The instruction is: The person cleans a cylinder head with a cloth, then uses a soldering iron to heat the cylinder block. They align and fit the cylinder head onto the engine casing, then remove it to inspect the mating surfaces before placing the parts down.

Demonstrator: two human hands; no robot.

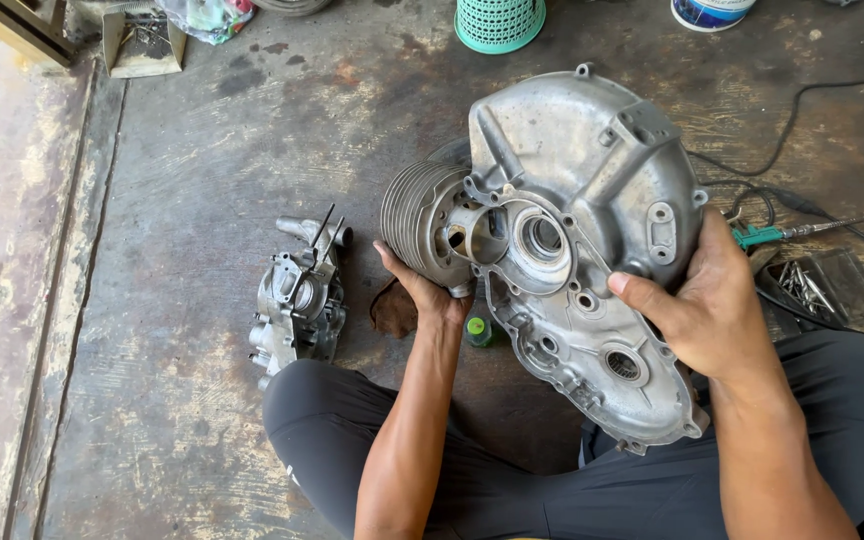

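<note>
I sit on the floor and hold a large grey aluminium engine crankcase upright in front of me. My left hand cups the finned cylinder attached at its left side. On the right edge of the case rests my right hand, its thumb lying across the casting near a bearing hole. The case's lower end rests near my lap.
A smaller grey engine part lies on the concrete to my left. A small green-capped bottle stands under the case. To the right are a clear tray of bolts, a green-handled tool and black cables. A teal basket stands far ahead.
</note>
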